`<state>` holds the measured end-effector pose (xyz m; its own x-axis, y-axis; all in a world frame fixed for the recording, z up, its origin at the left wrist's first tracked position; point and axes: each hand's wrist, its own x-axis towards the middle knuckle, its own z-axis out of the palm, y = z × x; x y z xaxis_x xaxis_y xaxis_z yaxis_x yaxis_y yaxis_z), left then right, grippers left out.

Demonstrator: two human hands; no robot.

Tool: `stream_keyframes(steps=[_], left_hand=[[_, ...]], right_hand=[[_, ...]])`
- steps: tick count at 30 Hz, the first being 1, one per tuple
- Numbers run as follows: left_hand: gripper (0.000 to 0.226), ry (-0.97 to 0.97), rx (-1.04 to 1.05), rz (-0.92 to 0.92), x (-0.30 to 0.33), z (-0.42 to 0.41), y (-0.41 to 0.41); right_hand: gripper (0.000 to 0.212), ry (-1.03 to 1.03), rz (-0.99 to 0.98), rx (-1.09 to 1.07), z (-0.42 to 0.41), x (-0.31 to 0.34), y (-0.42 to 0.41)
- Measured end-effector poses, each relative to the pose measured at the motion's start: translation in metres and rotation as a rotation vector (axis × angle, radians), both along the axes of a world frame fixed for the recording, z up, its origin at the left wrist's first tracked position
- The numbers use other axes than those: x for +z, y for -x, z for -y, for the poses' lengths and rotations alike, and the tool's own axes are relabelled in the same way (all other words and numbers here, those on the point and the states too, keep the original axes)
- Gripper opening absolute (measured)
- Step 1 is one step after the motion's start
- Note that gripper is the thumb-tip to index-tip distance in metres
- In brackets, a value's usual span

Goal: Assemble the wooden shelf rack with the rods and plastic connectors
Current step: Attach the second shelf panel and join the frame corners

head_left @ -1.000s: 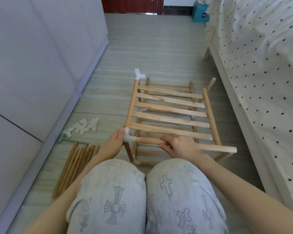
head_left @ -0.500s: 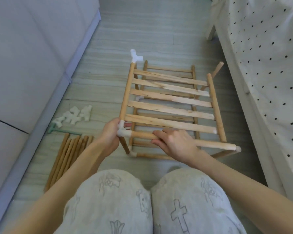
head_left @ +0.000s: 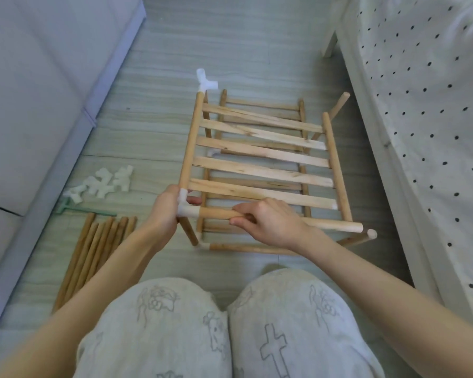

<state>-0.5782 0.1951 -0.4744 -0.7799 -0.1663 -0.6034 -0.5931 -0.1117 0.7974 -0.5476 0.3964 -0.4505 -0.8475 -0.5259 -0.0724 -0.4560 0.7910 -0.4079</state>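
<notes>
Fingers of my left hand [head_left: 163, 211] curl round the white corner connector [head_left: 185, 207] at the rack's near left corner, while my right hand [head_left: 268, 223] grips the front rod [head_left: 328, 224] plugged into it. That rod's far end is bare and free, just above a lower rod end [head_left: 371, 233]. Open floor [head_left: 230, 36] lies beyond the wooden shelf rack [head_left: 260, 154]; a white cabinet [head_left: 38, 77] closes my left, a dotted bedspread [head_left: 426, 105] my right. Five pale slats cross the top tier, with another connector [head_left: 206, 81] at the far left corner. Spare rods [head_left: 96, 252] and loose connectors [head_left: 104, 182] lie left of me on the floor.
</notes>
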Motion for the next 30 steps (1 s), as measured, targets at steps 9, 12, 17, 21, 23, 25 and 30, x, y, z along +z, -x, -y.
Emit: stream_keyframes(steps=[9, 12, 17, 21, 23, 25, 30], left_hand=[[0.026, 0.348, -0.242, 0.016, 0.032, -0.002, -0.006], [0.03, 0.278, -0.299, -0.053, 0.032, 0.013, -0.02], [0.028, 0.264, -0.354, -0.12, 0.011, 0.048, -0.035], [0.027, 0.399, -0.37, -0.076, -0.021, 0.08, -0.04], [0.03, 0.504, -0.393, -0.069, -0.036, 0.097, -0.033], [0.036, 0.609, -0.411, -0.067, -0.053, 0.115, -0.018], [0.055, 0.853, -0.477, -0.015, -0.096, 0.151, 0.042]], right_hand=[[0.03, -0.038, 0.295, -0.042, 0.005, 0.013, 0.012], [0.037, -0.004, 0.445, -0.111, 0.011, 0.027, 0.024], [0.038, 0.001, 0.308, -0.121, 0.03, 0.042, 0.042], [0.044, -0.098, 0.163, 0.038, 0.061, 0.046, 0.06], [0.046, -0.171, 0.084, 0.093, 0.077, 0.044, 0.076], [0.05, -0.278, 0.011, 0.102, 0.092, 0.04, 0.098], [0.052, -0.351, -0.079, 0.083, 0.118, 0.022, 0.155]])
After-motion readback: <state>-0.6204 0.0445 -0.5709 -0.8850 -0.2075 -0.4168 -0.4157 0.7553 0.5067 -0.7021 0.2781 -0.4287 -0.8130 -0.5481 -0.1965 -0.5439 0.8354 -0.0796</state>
